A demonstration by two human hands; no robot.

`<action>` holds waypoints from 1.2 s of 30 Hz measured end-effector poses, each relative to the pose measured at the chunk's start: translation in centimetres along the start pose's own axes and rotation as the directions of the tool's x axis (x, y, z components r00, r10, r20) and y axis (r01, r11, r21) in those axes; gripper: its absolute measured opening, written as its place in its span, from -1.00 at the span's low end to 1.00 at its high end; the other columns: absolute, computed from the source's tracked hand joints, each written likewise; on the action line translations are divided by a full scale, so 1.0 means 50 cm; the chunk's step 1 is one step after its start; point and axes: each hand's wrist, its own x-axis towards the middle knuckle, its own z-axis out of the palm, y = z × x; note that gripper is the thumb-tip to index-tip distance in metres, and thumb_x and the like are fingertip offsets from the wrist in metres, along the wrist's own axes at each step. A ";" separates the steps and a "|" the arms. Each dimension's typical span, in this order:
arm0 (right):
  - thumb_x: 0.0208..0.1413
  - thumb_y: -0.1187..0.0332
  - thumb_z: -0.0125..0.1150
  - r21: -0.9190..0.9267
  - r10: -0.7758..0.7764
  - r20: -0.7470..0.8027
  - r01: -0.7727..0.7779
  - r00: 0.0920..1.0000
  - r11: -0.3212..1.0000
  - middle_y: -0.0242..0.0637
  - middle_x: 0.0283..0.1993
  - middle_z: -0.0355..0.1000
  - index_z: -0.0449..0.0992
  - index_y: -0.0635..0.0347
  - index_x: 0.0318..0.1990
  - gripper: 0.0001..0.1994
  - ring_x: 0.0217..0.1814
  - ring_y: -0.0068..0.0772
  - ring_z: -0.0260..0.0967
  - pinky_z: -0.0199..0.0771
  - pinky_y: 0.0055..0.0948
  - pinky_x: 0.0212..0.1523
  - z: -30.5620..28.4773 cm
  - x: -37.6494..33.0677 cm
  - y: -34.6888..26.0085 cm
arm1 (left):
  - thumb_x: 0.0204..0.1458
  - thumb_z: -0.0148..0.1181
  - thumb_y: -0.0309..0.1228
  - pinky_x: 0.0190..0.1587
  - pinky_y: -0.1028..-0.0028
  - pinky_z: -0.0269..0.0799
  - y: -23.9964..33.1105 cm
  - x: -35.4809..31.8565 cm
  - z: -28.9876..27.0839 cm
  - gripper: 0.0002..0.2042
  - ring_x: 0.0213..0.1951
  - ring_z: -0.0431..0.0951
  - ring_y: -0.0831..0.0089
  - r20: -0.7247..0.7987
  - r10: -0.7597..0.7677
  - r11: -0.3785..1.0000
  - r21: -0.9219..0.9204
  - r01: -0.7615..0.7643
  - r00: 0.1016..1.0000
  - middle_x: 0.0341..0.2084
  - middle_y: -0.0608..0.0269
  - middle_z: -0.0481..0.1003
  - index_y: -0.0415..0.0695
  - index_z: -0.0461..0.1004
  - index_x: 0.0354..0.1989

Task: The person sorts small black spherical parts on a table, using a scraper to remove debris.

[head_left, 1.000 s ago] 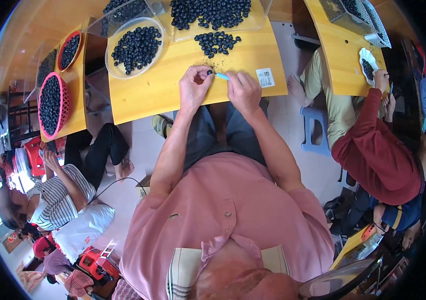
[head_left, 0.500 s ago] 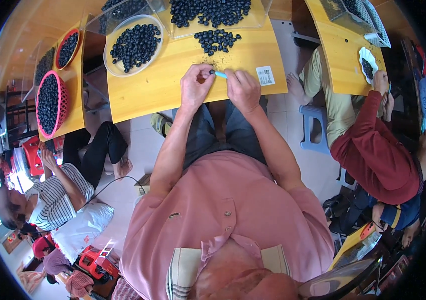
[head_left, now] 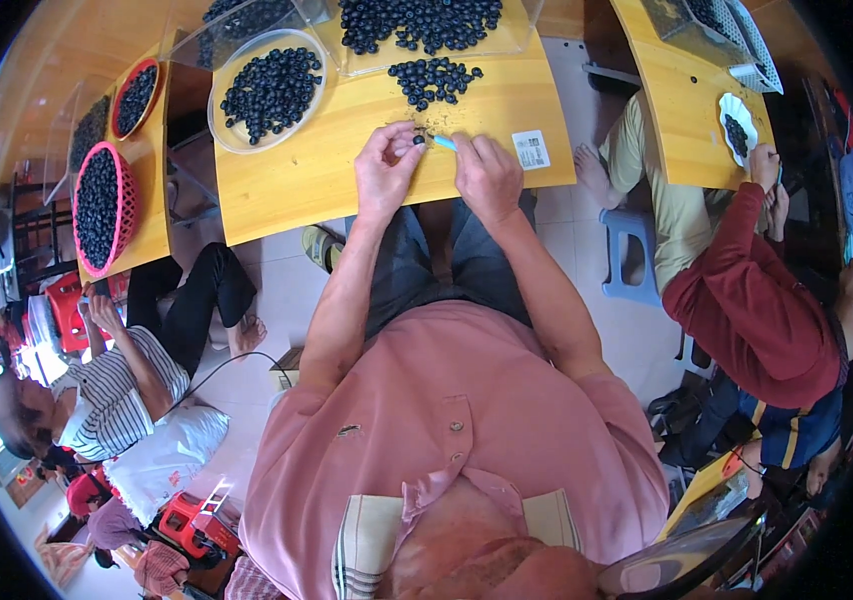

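My left hand [head_left: 386, 172] pinches a small black bead-like ball [head_left: 419, 140] between thumb and fingertips, just above the near part of the yellow wooden table [head_left: 322, 190]. My right hand [head_left: 490, 178] is closed round a slim light-blue tool [head_left: 444, 142], whose tip points left at the ball. Whether the tip touches the ball is too small to tell. Dark crumbs [head_left: 434, 127] are scattered on the wood beyond my fingers. Past them lies a loose heap of like black balls [head_left: 434, 82].
A clear round tub [head_left: 214, 112] of black balls stands left, beside a transparent tray [head_left: 447, 66] holding more. A white printed card [head_left: 531, 150] lies right of my hand. People work at side tables, one in a maroon top [head_left: 762, 300]. A blue stool [head_left: 628, 255] stands right.
My left hand has shifted slightly left and turned, showing more of the ball. The blue tool now sits a little farther from that hand. The right hand has barely moved.
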 end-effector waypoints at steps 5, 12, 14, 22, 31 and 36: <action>0.07 0.45 0.30 0.017 -0.016 0.001 0.016 1.000 1.000 -0.35 -0.41 0.36 0.65 0.10 -0.14 -0.81 -0.34 -0.27 0.48 0.50 -0.24 -0.35 -0.008 0.004 -0.001 | 0.14 0.43 -0.64 -0.06 0.54 0.61 0.010 0.004 -0.001 -0.71 -0.16 0.65 0.52 0.035 0.137 0.973 0.185 -0.141 0.990 -0.12 0.18 0.60 -0.22 0.68 0.05; 0.10 0.45 0.33 0.052 -0.028 -0.024 0.030 0.999 0.998 -0.35 -0.41 0.38 0.66 0.10 -0.15 -0.84 -0.34 -0.27 0.49 0.50 -0.23 -0.36 0.001 0.001 -0.004 | 0.13 0.44 -0.60 -0.19 0.54 0.54 0.026 0.000 -0.005 -0.81 -0.28 0.57 0.53 0.046 0.199 0.942 0.267 -0.204 0.979 -0.18 0.21 0.61 -0.20 0.73 -0.09; 0.09 0.45 0.33 0.033 -0.017 -0.024 0.018 1.000 0.999 -0.35 -0.41 0.38 0.66 0.09 -0.14 -0.83 -0.34 -0.26 0.49 0.50 -0.21 -0.35 -0.003 -0.003 0.001 | 0.12 0.44 -0.61 -0.17 0.53 0.55 0.030 -0.001 0.000 -0.84 -0.26 0.58 0.51 0.038 0.209 0.942 0.260 -0.212 0.977 -0.19 0.21 0.61 -0.21 0.73 -0.12; 0.09 0.46 0.34 0.057 -0.029 -0.036 0.031 0.999 0.998 -0.34 -0.40 0.36 0.67 0.11 -0.12 -0.81 -0.35 -0.25 0.47 0.48 -0.22 -0.36 -0.004 -0.006 0.004 | 0.16 0.34 -0.62 -0.11 0.44 0.53 0.084 0.109 -0.170 -0.84 -0.17 0.57 0.43 -0.190 0.462 0.776 0.560 -0.291 0.866 -0.15 0.21 0.59 -0.16 0.66 -0.10; 0.09 0.46 0.32 0.046 -0.023 -0.036 0.024 0.999 0.999 -0.36 -0.41 0.36 0.67 0.09 -0.13 -0.81 -0.36 -0.28 0.46 0.48 -0.24 -0.36 -0.007 0.000 0.002 | 0.11 0.36 -0.55 0.13 0.12 0.53 0.104 0.177 -0.129 -0.77 0.02 0.58 -0.02 0.122 0.445 0.566 0.730 -0.384 0.887 -0.10 -0.01 0.59 -0.16 0.63 -0.05; 0.11 0.46 0.30 0.068 -0.019 -0.055 0.023 0.998 0.997 -0.36 -0.41 0.36 0.65 0.09 -0.17 -0.86 -0.35 -0.27 0.47 0.48 -0.24 -0.35 -0.009 0.003 0.000 | 0.08 0.41 -0.48 0.02 0.17 0.57 0.061 0.136 -0.020 -0.78 -0.08 0.63 0.04 0.288 0.290 0.672 0.618 -0.408 0.913 -0.17 0.03 0.61 -0.18 0.67 -0.08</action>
